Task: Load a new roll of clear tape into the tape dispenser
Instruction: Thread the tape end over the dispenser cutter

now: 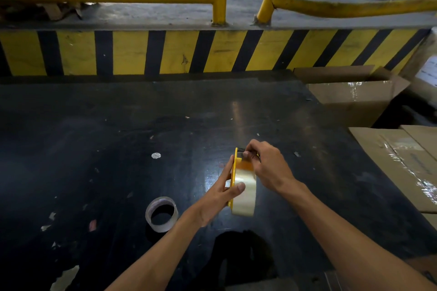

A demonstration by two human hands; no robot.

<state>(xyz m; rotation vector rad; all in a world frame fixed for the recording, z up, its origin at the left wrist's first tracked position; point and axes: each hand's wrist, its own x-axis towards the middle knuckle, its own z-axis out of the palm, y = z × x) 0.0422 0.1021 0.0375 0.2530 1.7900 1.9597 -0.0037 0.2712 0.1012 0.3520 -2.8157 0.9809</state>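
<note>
Your left hand [218, 192] holds the yellow tape dispenser [234, 172] above the dark worktop [118, 149], fingers closed around its frame, thumb pressed on the new roll of clear tape [246, 194] already seated in it. The dispenser's long axis runs away from you, cutter end farthest. Your right hand [267, 165] is at that far end, fingers pinched narrow at the cutter, apparently on the tape's free end; the strip itself cannot be made out. Judgement: the roll is loaded and threading is in hand. The tape lies directly beneath your right fingers, so that hand is nearer. A spent core [162, 214] rests on the worktop to the left, well apart.
</note>
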